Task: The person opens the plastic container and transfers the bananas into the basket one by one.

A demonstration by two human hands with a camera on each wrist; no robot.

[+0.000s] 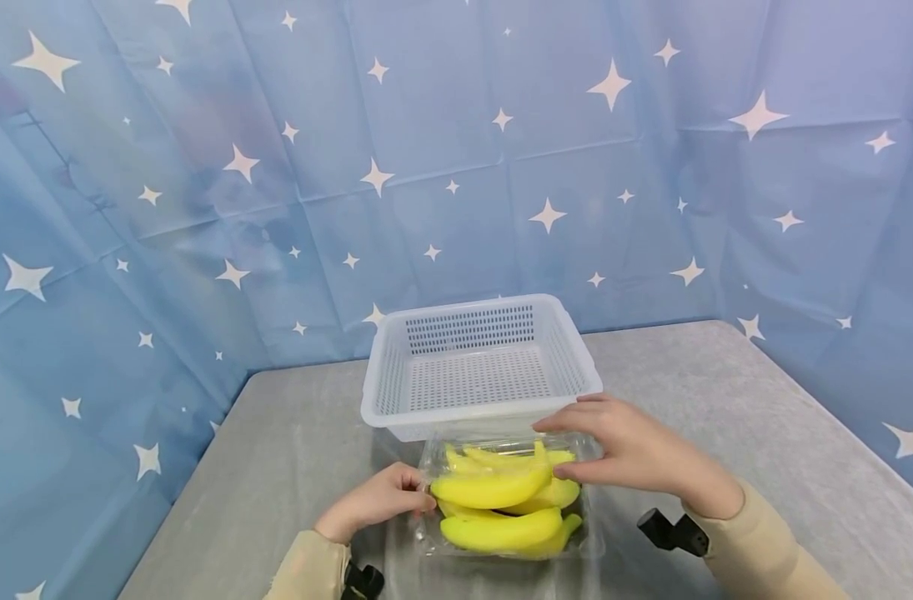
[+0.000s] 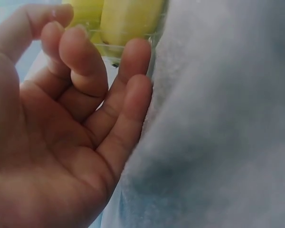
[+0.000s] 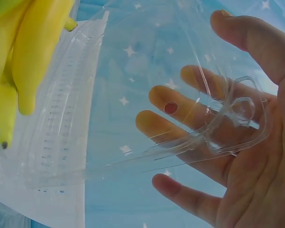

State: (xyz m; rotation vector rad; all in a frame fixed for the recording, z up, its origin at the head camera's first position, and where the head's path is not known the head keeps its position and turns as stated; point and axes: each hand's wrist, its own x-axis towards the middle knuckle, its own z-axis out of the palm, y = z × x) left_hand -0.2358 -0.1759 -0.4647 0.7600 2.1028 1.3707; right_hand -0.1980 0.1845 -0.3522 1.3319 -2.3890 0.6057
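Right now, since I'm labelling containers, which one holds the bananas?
The clear plastic box: yellow bananas show inside it, while the white slotted basket behind it holds none.

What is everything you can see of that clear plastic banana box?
The clear, glossy plastic box sits on the grey table, on the near side of the white perforated plastic basket. It holds several yellow bananas. Its thin lid looks raised, with a moulded tab and what seems a small round hole. The person's left hand is at its left edge, apparently touching; the right hand shows partly through the lid.
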